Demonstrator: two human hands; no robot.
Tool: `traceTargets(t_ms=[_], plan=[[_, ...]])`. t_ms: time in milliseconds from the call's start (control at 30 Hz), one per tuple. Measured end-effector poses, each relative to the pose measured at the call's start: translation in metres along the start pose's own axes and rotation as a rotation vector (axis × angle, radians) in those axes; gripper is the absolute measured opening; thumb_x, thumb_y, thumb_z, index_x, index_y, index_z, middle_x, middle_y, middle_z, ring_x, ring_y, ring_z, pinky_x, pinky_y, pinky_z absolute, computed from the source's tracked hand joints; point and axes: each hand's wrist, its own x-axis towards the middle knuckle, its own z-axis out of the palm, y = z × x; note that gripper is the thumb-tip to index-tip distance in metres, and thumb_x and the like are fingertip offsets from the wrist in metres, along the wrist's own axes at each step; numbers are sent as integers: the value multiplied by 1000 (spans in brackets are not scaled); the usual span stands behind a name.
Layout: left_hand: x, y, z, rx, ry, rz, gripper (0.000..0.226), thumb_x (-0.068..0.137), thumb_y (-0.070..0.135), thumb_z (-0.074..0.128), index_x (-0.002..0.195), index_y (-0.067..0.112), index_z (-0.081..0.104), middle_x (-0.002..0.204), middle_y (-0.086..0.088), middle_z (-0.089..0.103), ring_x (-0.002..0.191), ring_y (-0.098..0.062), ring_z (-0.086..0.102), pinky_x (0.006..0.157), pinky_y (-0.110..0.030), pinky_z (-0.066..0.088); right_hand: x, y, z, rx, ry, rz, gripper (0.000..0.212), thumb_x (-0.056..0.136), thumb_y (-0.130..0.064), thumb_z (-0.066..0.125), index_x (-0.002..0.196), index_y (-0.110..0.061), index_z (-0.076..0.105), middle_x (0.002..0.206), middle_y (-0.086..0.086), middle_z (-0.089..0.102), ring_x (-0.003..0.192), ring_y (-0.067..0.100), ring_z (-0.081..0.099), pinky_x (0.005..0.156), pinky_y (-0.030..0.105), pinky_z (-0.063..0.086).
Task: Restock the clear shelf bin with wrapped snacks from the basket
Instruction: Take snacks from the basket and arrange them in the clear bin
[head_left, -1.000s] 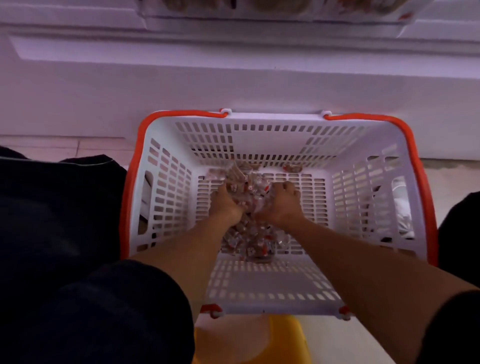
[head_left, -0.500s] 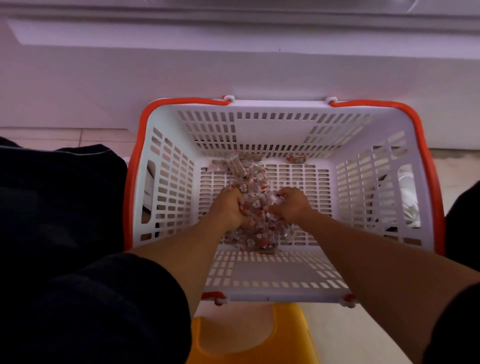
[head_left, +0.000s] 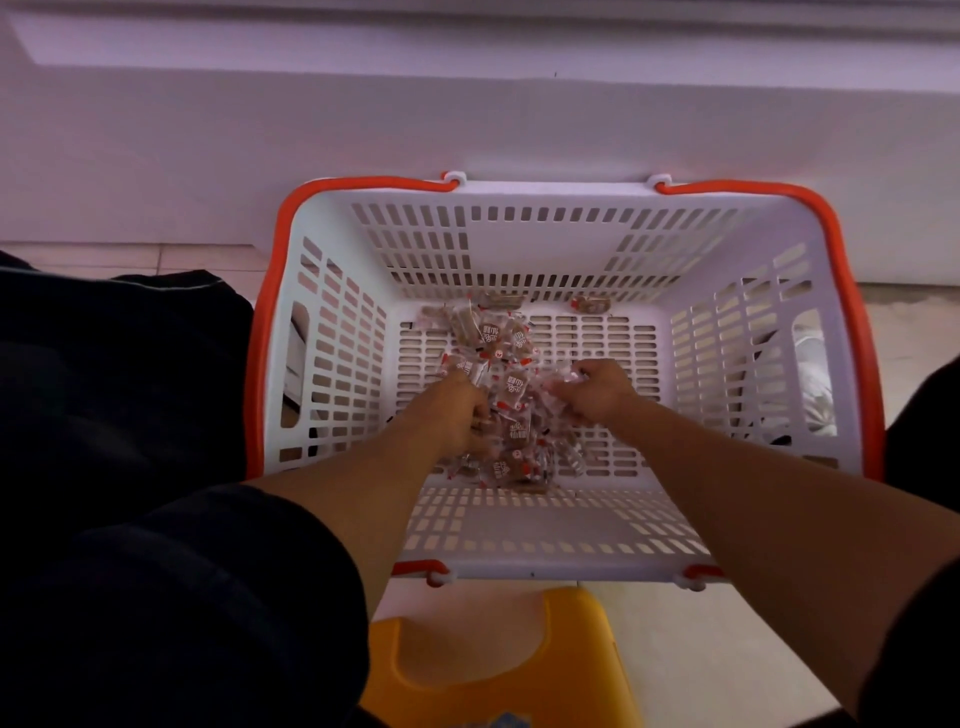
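A white slotted basket (head_left: 332, 364) with orange handles stands on the floor in front of me. A pile of small wrapped snacks (head_left: 511, 395) in clear wrappers with red marks lies on its bottom. Both hands reach down into that pile. My left hand (head_left: 460, 415) has its fingers curled into the left side of the snacks. On the right side, my right hand (head_left: 597, 389) grips a bunch of wrappers. Two loose snacks (head_left: 589, 304) lie by the far wall of the basket. The clear shelf bin is out of view.
A white cabinet base (head_left: 467, 119) runs across just behind the basket. A yellow stool (head_left: 498, 660) sits under me at the near edge. My dark-clothed knees flank the basket left and right. A pale object (head_left: 815, 384) shows through the right wall.
The view has tilted down, so the shelf above has left the frame. My two hands have drawn slightly apart in the pile, the right one shifting to the right.
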Motion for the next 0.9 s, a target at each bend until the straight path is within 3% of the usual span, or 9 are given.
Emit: traceTargets(t_ms=[100, 167, 267, 400, 467, 567, 633, 767, 900], plan=[[0, -4, 4, 15, 86, 7, 20, 91, 1, 55, 108, 10, 56, 74, -11, 60, 61, -23, 60, 52, -29, 46, 3, -5, -6, 103, 51, 27, 28, 83, -31, 77, 82, -4, 67, 69, 10, 67, 49, 16, 56, 46, 25, 51], [-1, -6, 0, 89, 134, 13, 16, 93, 6, 56, 81, 15, 60, 59, -7, 61, 55, -20, 62, 47, -23, 41, 4, -5, -7, 62, 12, 29, 33, 84, -36, 76, 80, -4, 68, 56, 6, 61, 40, 14, 49, 39, 21, 44], [-2, -1, -12, -39, 161, 55, 35, 88, 18, 72, 63, 20, 48, 89, -15, 66, 87, -26, 64, 69, -29, 48, -1, -7, -10, 57, -140, -10, 24, 85, -29, 76, 82, -6, 69, 57, 3, 62, 41, 10, 50, 40, 22, 44], [-13, 21, -47, -496, -50, -86, 13, 86, 26, 72, 85, 14, 67, 85, -5, 68, 73, -17, 64, 62, -30, 53, -18, -38, -36, -48, -404, 1, 21, 87, -7, 71, 106, -1, 66, 90, 15, 68, 68, 18, 63, 70, 35, 61], [-23, 35, -65, -751, -216, -120, 20, 91, 22, 66, 106, 8, 68, 94, -13, 75, 83, -27, 73, 70, -37, 60, -36, -69, -58, -207, -534, -46, 24, 89, -7, 69, 113, -7, 67, 99, 15, 71, 76, 20, 66, 74, 37, 61], [-47, 68, -91, -829, -355, -12, 19, 100, 23, 55, 105, 5, 61, 78, -12, 72, 76, -28, 73, 67, -40, 61, -76, -124, -87, -398, -631, -205, 27, 91, -11, 67, 118, -12, 67, 116, 19, 68, 101, 29, 68, 78, 37, 60], [-71, 99, -113, -807, -394, 67, 25, 101, 34, 52, 101, 9, 57, 69, -8, 62, 63, -21, 65, 65, -38, 60, -110, -159, -104, -448, -635, -313, 29, 91, -9, 67, 119, -8, 65, 120, 20, 65, 111, 33, 65, 79, 37, 61], [-142, 163, -163, -637, -448, 229, 45, 93, 59, 49, 97, 14, 59, 69, -4, 58, 60, -16, 60, 54, -28, 58, -191, -203, -133, -525, -495, -613, 30, 81, -8, 77, 109, -13, 69, 98, 19, 69, 78, 23, 69, 68, 30, 58], [-224, 209, -204, -533, -508, 352, 50, 86, 55, 55, 110, 12, 65, 104, -13, 74, 87, -28, 74, 62, -29, 62, -260, -221, -155, -269, -229, -928, 34, 67, -10, 84, 97, -9, 67, 77, 23, 66, 69, 23, 62, 66, 31, 55]])
